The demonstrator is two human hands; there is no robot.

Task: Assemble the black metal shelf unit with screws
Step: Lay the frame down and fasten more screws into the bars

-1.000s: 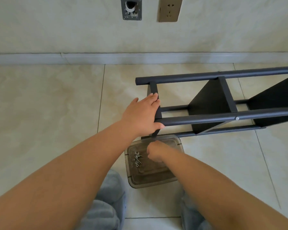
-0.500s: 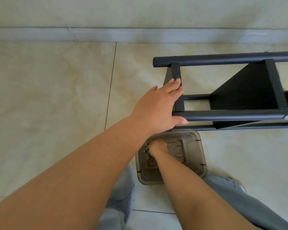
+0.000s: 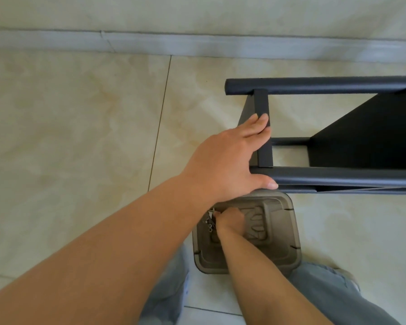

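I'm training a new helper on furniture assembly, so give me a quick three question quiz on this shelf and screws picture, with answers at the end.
1. True or false: the left hand rests on the end of the black shelf frame.
2. Where do the loose screws lie? A) on the floor tiles B) on the brown plastic lid C) on a shelf panel
3. Fill in: the right hand reaches down to the ____.

Key
1. True; its fingers lie on the short crossbar.
2. B
3. screws. Whether it already holds one cannot be seen.
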